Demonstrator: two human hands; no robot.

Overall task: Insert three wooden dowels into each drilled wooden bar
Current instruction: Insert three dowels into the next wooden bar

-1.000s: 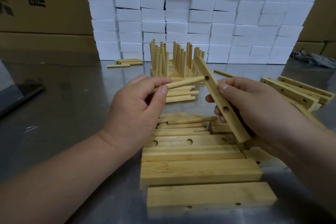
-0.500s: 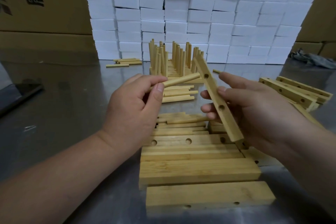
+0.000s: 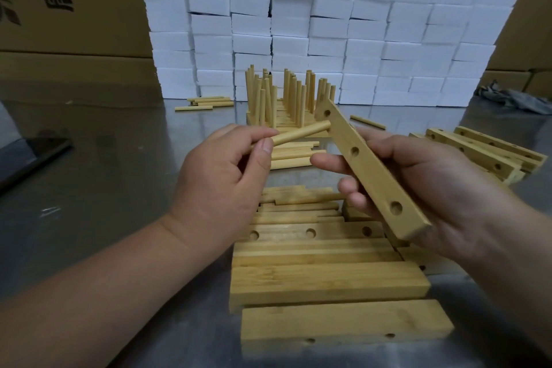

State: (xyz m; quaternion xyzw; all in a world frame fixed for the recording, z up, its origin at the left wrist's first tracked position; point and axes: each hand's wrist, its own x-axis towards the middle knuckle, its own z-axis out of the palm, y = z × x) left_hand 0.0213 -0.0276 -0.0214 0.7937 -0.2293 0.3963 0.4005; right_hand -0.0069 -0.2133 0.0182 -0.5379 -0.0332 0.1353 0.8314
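Note:
My right hand holds a drilled wooden bar tilted in the air, its three holes facing me. My left hand pinches a wooden dowel between thumb and fingers. The dowel's tip touches the bar's face just below the top hole. Loose dowels lie on the table under my hands, with more dowels behind. Several drilled bars lie side by side at the near edge. Finished bars with upright dowels stand further back.
The steel table carries more drilled bars at the right and a few dowels at the back left. A wall of white blocks and cardboard boxes stand behind. A dark flat object lies at left.
My left hand has brought the dowel's tip right up against the bar near its top hole. My right hand has shifted its grip and lowered the bar slightly.

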